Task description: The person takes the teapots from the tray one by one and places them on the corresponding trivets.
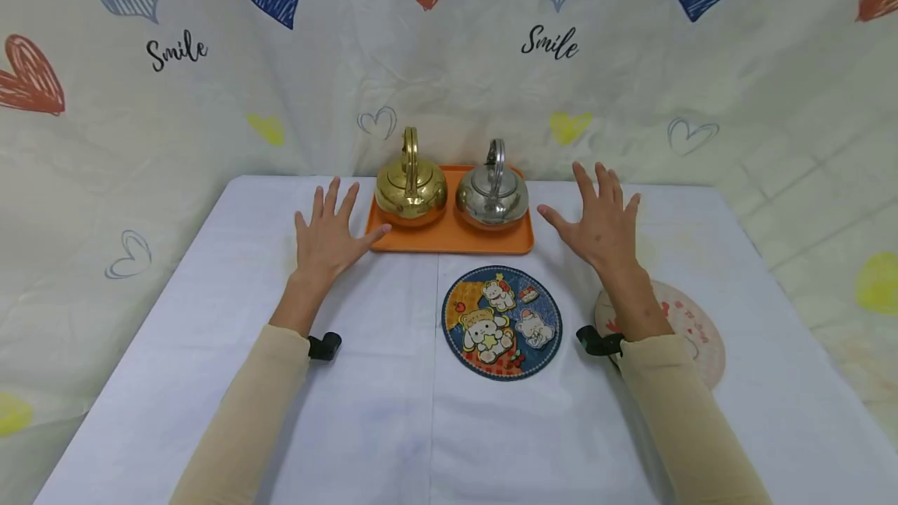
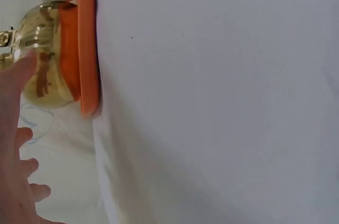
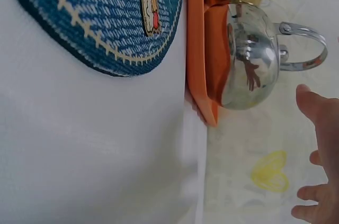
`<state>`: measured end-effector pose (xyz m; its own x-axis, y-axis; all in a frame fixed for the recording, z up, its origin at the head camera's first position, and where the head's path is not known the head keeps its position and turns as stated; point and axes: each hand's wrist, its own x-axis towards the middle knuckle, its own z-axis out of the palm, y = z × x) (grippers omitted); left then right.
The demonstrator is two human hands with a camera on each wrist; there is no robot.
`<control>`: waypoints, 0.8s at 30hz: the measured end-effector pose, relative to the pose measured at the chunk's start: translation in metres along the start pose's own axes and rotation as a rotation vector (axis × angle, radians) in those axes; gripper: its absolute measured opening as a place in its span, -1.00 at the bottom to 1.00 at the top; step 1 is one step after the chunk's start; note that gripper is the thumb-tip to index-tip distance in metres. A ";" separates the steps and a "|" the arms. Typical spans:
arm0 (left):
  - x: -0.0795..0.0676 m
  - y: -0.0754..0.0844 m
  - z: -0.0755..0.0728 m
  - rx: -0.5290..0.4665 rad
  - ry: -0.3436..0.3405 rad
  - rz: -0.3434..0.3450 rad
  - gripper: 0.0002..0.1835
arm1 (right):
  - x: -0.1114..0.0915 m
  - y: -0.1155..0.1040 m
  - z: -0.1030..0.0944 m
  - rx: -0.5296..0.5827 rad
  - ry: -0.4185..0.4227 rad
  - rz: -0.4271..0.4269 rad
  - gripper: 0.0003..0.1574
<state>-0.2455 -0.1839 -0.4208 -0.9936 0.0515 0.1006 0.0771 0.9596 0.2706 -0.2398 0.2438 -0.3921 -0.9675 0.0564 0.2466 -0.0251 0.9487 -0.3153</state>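
Observation:
On an orange tray (image 1: 449, 241) at the back of the table stand a gold kettle (image 1: 411, 192) and, to its right, a silver kettle (image 1: 493, 197), both with their handles up. My left hand (image 1: 328, 240) is spread with straight fingers at the tray's left side, its thumb overlapping the tray corner in the head view. My right hand (image 1: 602, 224) is likewise spread, to the right of the silver kettle. Neither hand holds anything. In the right wrist view the silver kettle (image 3: 253, 57) shows close by, with the right thumb apart from its handle.
A round blue coaster (image 1: 501, 323) with cartoon animals lies in front of the tray. Under the right forearm is a round pale pink mat (image 1: 691, 326), partly hidden. A white cloth (image 1: 379, 411) covers the table, and a curtain with hearts (image 1: 463, 61) hangs behind it.

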 end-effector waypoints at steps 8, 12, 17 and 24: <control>0.000 0.001 0.003 -0.040 0.035 0.010 0.06 | 0.000 -0.003 -0.001 0.070 0.019 -0.005 0.11; -0.001 0.001 0.004 -0.061 0.047 0.012 0.02 | -0.001 -0.006 0.000 0.101 0.040 -0.007 0.03; -0.002 0.000 0.005 -0.111 0.023 -0.008 -0.04 | -0.002 -0.009 0.000 0.164 0.086 -0.032 -0.11; -0.001 -0.003 0.009 -0.164 -0.026 -0.032 -0.06 | -0.003 -0.011 0.001 0.239 0.117 -0.046 -0.24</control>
<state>-0.2457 -0.1841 -0.4299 -0.9974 0.0311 0.0652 0.0560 0.9030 0.4259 -0.2368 0.2329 -0.3899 -0.9287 0.0639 0.3653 -0.1401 0.8517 -0.5050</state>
